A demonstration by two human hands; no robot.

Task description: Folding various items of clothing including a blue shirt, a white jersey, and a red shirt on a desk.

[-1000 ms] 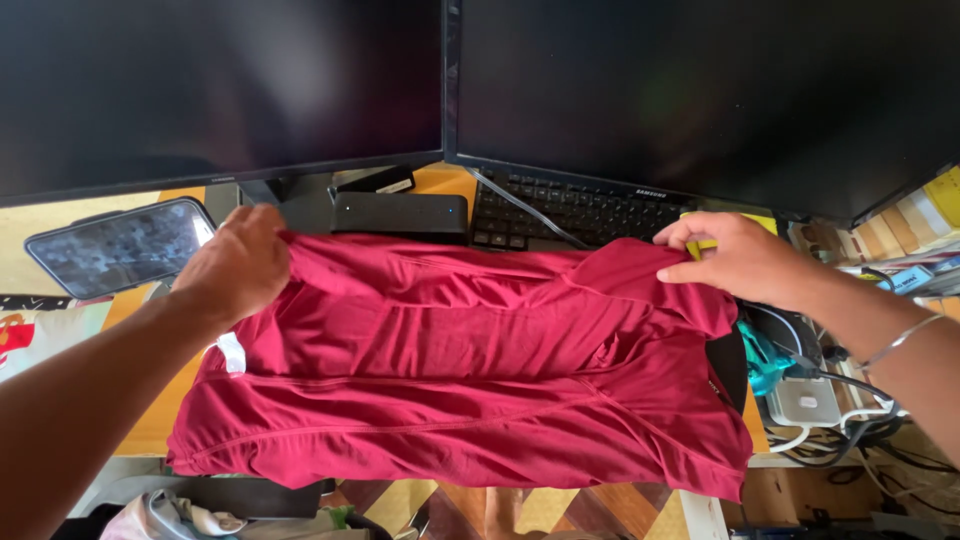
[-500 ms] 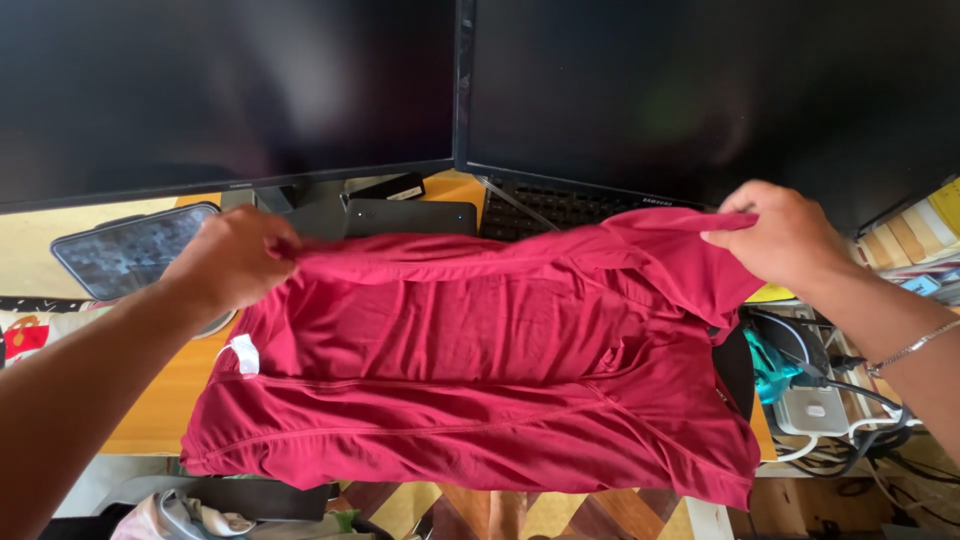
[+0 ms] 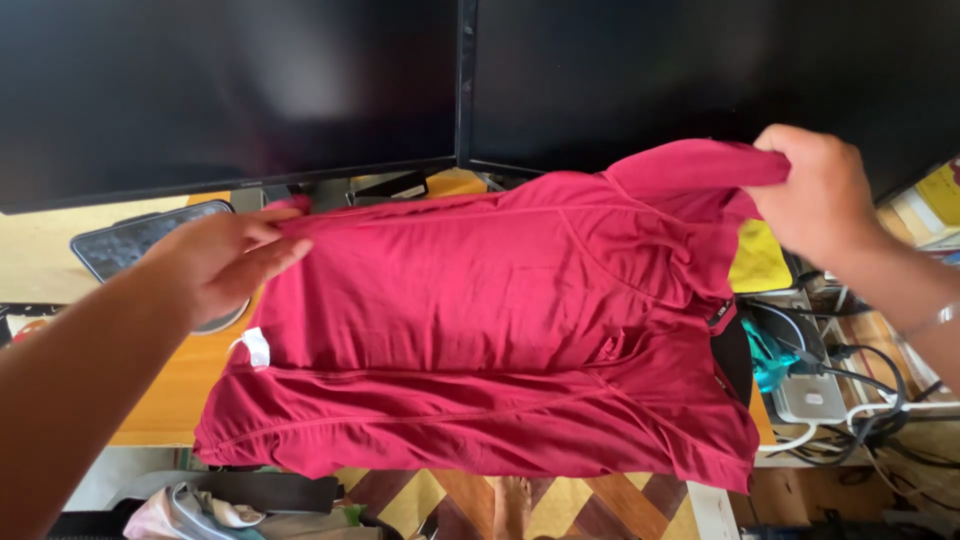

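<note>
A crumpled grey-and-white cloth (image 3: 190, 508) is lying nearest the camera, below the lower left corner of the crimson shirt (image 3: 480, 330), on something dark under the tabletop edge. The crimson shirt itself is spreading across the orange tabletop (image 3: 165, 395), its near hem hanging over the front edge and its far edge being lifted clear of the surface. A small white tag (image 3: 257, 346) is showing at the shirt's left side. The left hand (image 3: 215, 262) is pinching the shirt's upper left edge between thumb and fingers, the fingers lying fairly straight along the fabric. The right hand (image 3: 815, 190) is closing around the shirt's upper right corner, gripping a bunched fold and holding it higher than the left side. To the right of the shirt, a white power adapter (image 3: 812, 398) is sitting among tangled black cables (image 3: 880, 385), with a teal object (image 3: 765, 355) just beside the shirt's edge and a yellow pad (image 3: 757, 258) peeking out behind it. Left of the shirt, a smartphone (image 3: 135, 240) is lying partly behind the left hand. Beyond the shirt, two dark monitors (image 3: 300, 80) are standing side by side.
</note>
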